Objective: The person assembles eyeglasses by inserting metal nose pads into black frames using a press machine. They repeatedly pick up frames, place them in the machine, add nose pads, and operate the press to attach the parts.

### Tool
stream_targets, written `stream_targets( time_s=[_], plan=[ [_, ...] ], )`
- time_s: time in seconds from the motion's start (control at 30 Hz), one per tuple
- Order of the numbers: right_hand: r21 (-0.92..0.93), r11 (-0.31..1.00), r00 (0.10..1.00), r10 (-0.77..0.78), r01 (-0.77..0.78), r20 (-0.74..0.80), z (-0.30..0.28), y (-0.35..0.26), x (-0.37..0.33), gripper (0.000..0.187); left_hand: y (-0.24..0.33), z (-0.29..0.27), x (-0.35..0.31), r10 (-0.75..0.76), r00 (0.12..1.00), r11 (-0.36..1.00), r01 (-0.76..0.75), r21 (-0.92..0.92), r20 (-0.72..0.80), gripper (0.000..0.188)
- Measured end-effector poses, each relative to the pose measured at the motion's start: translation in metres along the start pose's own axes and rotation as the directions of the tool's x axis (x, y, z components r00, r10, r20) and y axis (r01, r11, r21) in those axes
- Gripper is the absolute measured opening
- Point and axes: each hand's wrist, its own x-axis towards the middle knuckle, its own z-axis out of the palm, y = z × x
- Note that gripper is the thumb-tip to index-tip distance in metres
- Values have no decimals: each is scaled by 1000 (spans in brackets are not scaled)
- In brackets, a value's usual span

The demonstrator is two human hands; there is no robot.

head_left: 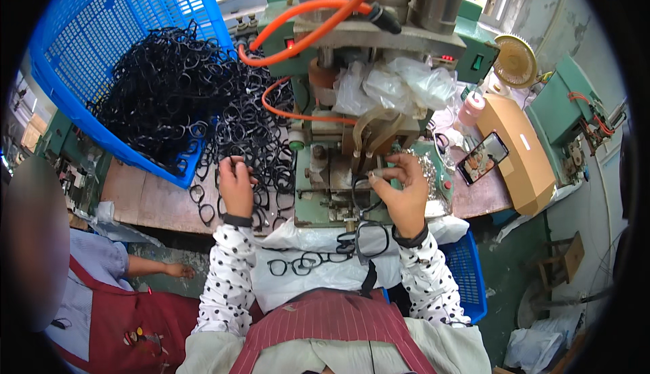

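My right hand point(406, 196) pinches a black eyeglass frame point(372, 240) between thumb and fingers. The frame hangs down in front of the green press point(318, 215), just off its metal fixture. My left hand point(236, 188) is closed at the front of a heap of black eyeglass frames point(261, 120); what its curled fingers hold, if anything, is hidden. Several loose eyeglass frames point(302, 263) lie on a white sheet point(267, 294) across my lap.
A tilted blue crate point(61, 69) spills frames onto the table point(145, 194). Orange hoses point(298, 9) loop before the press. At right are a phone point(482, 158), a pink-white bottle point(472, 108) and a cardboard box point(518, 154). A co-worker's hand point(179, 270) is at lower left.
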Motion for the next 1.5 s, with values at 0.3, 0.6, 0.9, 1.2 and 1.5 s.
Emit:
stream_targets(
  time_s=[0.3,0.6,0.9,1.2,1.5],
  plan=[
    [29,999,999,24,-23,-25,5,18,8,41,86,47,-57,642,729,722,-679,131,238,26],
    [252,968,999,-12,22,-42,32,14,15,47,90,53,-71,814,426,457,-889,16,395,39],
    [236,970,996,-44,61,-76,32,31,7,44,134,58,-53,743,624,645,-764,-8,242,24],
    [-916,394,953,-298,75,-50,-63,124,12,30,148,51,-40,401,855,887,-274,-371,329,22],
    [-831,547,904,-400,103,-151,-89,135,9,6,146,62,-39,439,845,886,-352,-303,304,22]
  ],
)
